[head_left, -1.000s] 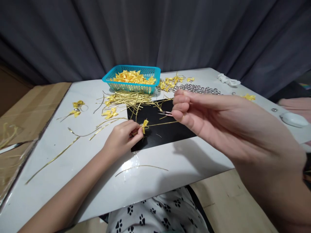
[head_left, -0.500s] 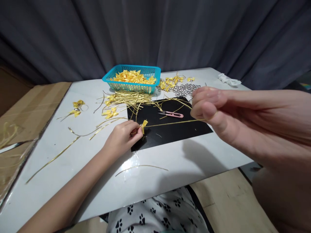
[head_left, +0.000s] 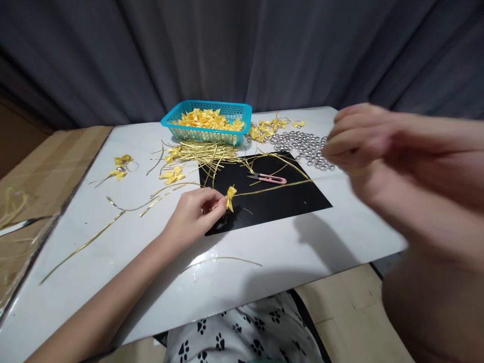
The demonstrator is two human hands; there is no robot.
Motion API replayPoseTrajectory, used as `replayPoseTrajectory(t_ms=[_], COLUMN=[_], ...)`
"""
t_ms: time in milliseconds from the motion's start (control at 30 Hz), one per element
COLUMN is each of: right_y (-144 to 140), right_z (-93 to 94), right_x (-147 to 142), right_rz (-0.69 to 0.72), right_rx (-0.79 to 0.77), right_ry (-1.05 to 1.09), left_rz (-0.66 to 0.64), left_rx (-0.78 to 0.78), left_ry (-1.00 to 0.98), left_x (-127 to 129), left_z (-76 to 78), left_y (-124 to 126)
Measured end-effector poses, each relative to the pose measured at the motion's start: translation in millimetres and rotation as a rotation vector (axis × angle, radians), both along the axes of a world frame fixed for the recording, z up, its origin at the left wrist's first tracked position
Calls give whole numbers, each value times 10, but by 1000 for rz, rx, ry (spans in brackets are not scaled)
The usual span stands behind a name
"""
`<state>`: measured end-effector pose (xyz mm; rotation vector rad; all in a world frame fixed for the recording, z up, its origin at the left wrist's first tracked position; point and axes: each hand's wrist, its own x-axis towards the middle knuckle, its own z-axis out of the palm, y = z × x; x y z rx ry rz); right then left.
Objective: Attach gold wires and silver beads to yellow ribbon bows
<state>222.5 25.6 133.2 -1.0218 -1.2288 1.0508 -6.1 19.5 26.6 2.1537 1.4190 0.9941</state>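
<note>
My left hand (head_left: 192, 214) rests at the left edge of a black mat (head_left: 287, 204) and pinches a small yellow ribbon bow (head_left: 230, 197). A thin gold wire (head_left: 272, 188) runs from the bow to the right across the mat. My right hand (head_left: 363, 146) is raised above the table's right side, blurred, with its fingers curled. The wire's far end seems to stop just short of that hand, and the blur hides whether the fingers still grip it. Pink thread snips (head_left: 270, 178) lie on the mat between my hands.
A teal basket (head_left: 206, 135) of yellow bows stands at the back of the white table (head_left: 302, 242). In front of it lies a heap of cut gold wires (head_left: 204, 154), with silver beads (head_left: 302, 143) to the right. Cardboard (head_left: 45, 166) lies to the left.
My right hand has drawn away to the right and upward along the gold wire, uncovering the snips and the beads. My left hand has kept the bow nearly in place.
</note>
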Motion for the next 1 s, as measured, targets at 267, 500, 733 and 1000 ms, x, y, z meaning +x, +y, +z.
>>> replayPoseTrajectory(t_ms=[267,500,733,1000], right_y=[187,116,65,141], right_z=[-842,-938,-903,-901], right_x=[-539,-629,-634,-554], right_rz=[284,379,377,369], right_rx=[-433,-322,-231,-182], right_ry=[30,-69,-111,-68], left_rz=[52,51,76,5], left_rx=[-58,-96,-125,-157], left_ry=[-115,-146,-203,-221], left_x=[59,61,74,56], left_z=[90,98,104,160], left_y=[-81,-91,-99,-73])
